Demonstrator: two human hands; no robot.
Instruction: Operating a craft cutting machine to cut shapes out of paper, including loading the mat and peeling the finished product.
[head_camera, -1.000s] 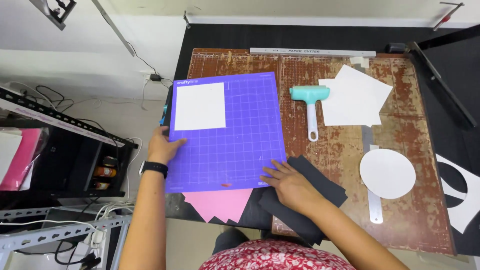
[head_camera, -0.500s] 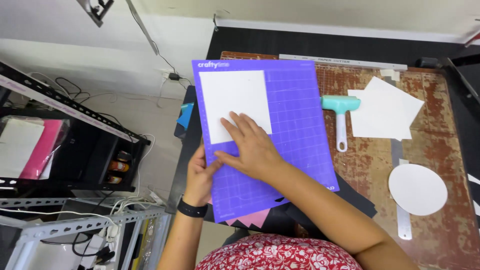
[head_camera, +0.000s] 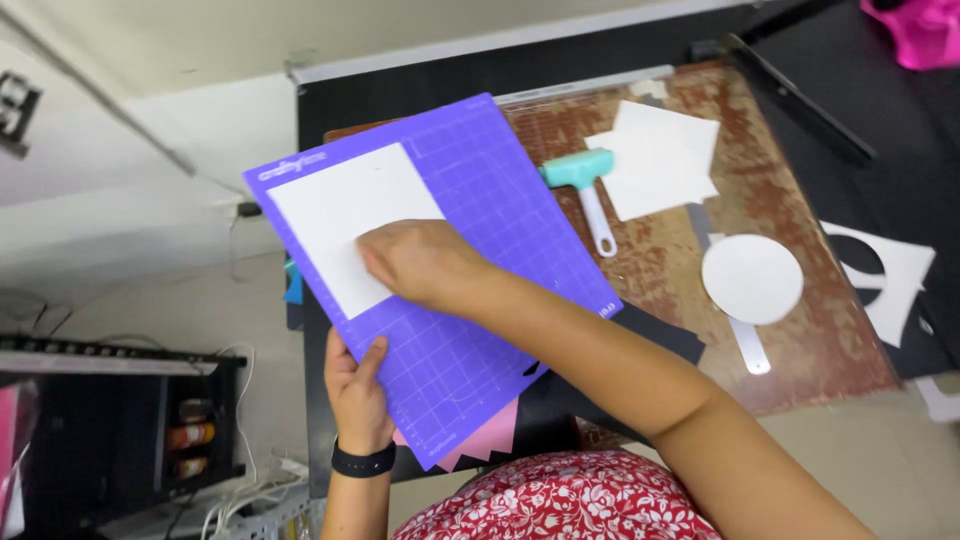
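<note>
Nearest me, my left hand (head_camera: 357, 388) grips the lower edge of the purple cutting mat (head_camera: 470, 290), thumb on the gridded face and fingers hidden beneath, so it is clamped on the mat; I judge that this steadies the sheet, which is tilted and raised off the work surface. Just under that edge a pink zigzag-cut paper (head_camera: 478, 440) and a black sheet (head_camera: 560, 395) stick out from below the mat. Further up, my right hand (head_camera: 418, 262) lies flat on the mat with its fingertips pressed on the lower right corner of the white square paper (head_camera: 345, 220); it holds nothing, fingers close together, pressing rather than pinching. The paper sits in the mat's upper left part, flat against the grid, reaching away from my fingertips to the upper left. Beyond the mat, on the worn brown board (head_camera: 680, 260), a teal roller (head_camera: 585, 185) lies just beside two white sheets (head_camera: 660, 160), and a white paper disc (head_camera: 752, 278) rests over a clear ruler (head_camera: 745, 340), well apart from both hands
</note>
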